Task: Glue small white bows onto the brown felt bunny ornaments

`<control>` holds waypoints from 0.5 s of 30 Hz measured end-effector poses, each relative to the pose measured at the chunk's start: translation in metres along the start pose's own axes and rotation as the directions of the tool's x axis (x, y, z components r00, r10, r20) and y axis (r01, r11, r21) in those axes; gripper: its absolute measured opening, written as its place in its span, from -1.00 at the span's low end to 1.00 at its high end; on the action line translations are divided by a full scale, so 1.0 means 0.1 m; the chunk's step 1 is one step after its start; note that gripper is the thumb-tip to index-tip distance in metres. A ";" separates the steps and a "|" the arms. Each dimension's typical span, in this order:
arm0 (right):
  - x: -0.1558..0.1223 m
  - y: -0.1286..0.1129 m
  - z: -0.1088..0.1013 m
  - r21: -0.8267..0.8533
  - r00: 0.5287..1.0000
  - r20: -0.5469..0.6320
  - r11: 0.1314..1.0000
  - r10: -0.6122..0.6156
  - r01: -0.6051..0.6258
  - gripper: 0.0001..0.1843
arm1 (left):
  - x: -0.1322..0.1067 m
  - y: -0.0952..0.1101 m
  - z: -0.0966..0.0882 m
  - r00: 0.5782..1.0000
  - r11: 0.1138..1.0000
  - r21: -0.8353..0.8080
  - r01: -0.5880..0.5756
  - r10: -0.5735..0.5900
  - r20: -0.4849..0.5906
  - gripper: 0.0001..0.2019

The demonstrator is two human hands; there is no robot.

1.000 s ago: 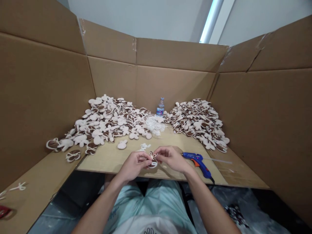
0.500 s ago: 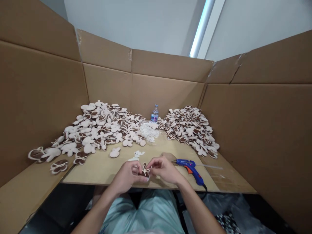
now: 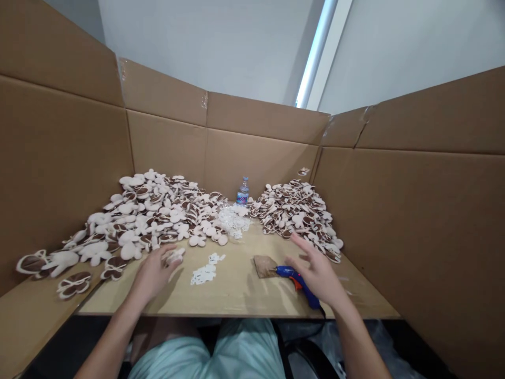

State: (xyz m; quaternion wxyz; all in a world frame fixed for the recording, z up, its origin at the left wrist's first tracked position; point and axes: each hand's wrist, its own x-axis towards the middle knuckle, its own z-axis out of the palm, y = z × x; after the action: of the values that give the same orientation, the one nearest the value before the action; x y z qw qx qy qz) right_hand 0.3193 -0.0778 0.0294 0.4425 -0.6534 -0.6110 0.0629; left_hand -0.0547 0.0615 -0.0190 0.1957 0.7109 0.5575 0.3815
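Note:
My left hand (image 3: 154, 269) reaches over the left part of the board, thumb and fingers apart on either side of a small white plush bow-shaped piece (image 3: 175, 256). The piece lies at its fingertips; firm contact is not clear. My right hand (image 3: 315, 267) is open with fingers spread, above the blue hot glue gun (image 3: 305, 292) and hiding part of it. The gun's nozzle rests on a brown pad (image 3: 264, 266). A brown and white piece with a string bow (image 3: 303, 171) is in the air above the right-hand pile.
Large heaps of brown and white plush pieces stand left (image 3: 158, 210) and right (image 3: 292, 205). Between them are a water bottle (image 3: 242, 192) and a clear bag of white bits (image 3: 234, 221). Small white cut-outs (image 3: 204, 274) lie mid-board. Tall cardboard walls (image 3: 414, 221) surround the board.
My hands were together on a brown piece with a string bow; they have parted. My right hand released that piece toward the right heap, and my left hand moved to the white piece.

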 end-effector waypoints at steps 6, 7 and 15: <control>-0.25 0.32 0.14 -0.525 0.926 0.088 0.807 0.368 -0.271 -0.64 | -0.03 -0.14 0.15 0.987 0.964 0.215 -0.158 0.159 0.008 -0.74; -0.26 0.36 0.14 -0.551 0.911 0.090 0.782 0.403 -0.292 -0.70 | -0.03 -0.13 0.16 0.987 0.962 0.225 -0.155 0.159 -0.002 -0.76; -0.21 0.59 0.15 -0.489 0.887 0.144 0.811 0.439 -0.322 -0.95 | -0.04 -0.02 0.17 0.986 0.964 0.216 -0.154 0.163 -0.024 -0.90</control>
State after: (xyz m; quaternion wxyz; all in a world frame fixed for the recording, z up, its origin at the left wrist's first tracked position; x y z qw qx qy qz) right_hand 0.3482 -0.0802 -0.0281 0.1758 -0.8344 -0.5149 0.0886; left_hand -0.0429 0.0606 -0.0327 0.0757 0.7621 0.5405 0.3484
